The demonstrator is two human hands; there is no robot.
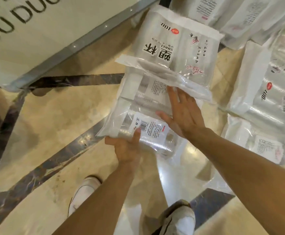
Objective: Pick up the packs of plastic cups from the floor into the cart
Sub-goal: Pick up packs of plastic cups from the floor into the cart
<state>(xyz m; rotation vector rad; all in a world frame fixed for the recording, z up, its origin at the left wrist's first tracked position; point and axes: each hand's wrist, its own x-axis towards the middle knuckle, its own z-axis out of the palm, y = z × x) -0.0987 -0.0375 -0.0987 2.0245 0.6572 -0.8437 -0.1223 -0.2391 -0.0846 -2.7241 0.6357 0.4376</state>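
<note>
Clear crinkly plastic cup pack [143,106] pinched at corner by left hand [126,148] fingers; right hand [184,114] spread flat — slick film, cd slip.

One pack of cups [145,106] is positioned centrally above the floor [57,116], a second pack [177,43] behind it. Further packs [270,92] are located right; a metal-edged panel [41,41] left.

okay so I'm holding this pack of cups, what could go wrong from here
The left hand grips only the near corner of the pack, and the right hand lies flat on top, so the slick film could slip out. More packs on the floor lie close beside the white shoes, so a step could crush one.
</note>
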